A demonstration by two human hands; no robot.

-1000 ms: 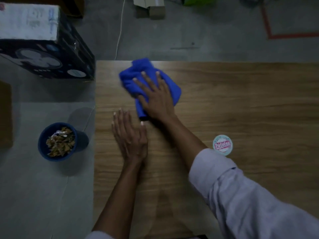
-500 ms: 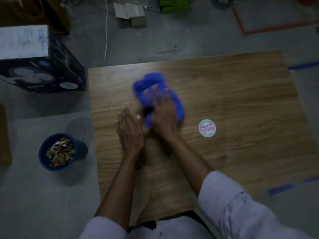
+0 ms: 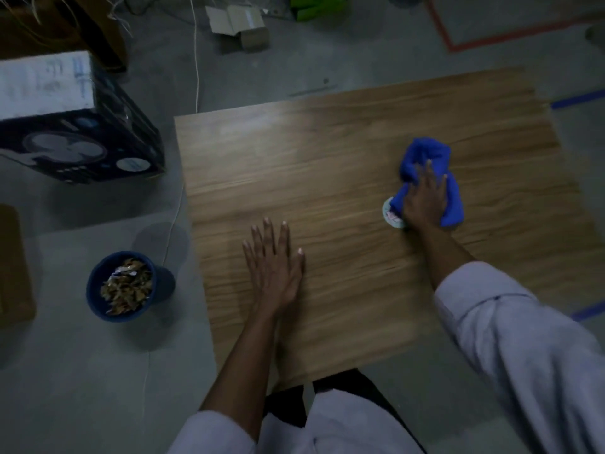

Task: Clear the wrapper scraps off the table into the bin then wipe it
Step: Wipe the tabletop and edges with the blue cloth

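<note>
Head camera, looking down: I see the right hand (image 3: pixel 425 199) in the right-centre of the frame, fingers straight and spread, pressing a crumpled blue cloth (image 3: pixel 425 152) flat onto the wooden table (image 3: pixel 327 152). The cloth and the heel of the hand partly cover a round pale sticker (image 3: pixel 390 218) on the tabletop. Its print is too blurred for me to read.

The left hand (image 3: pixel 273 267) lies palm-down in the lower centre, fingers wide and extended, resting on bare wood and holding nothing. It is well apart from the cloth. Both forearms run down toward the bottom edge, the right one in a rolled pale sleeve (image 3: pixel 510 339).

The blue bin (image 3: pixel 163 285) stands on the grey floor at lower left, just off the table's left edge, and holds a heap of brownish wrapper scraps (image 3: pixel 126 286).

At upper left sits a dark printed box (image 3: pixel 75 142). A small open cardboard box (image 3: pixel 239 27) lies at the top centre, with a white cable (image 3: pixel 196 60) trailing past it toward the table's far left corner. Red tape (image 3: pixel 491 40) marks the floor at upper right.
</note>
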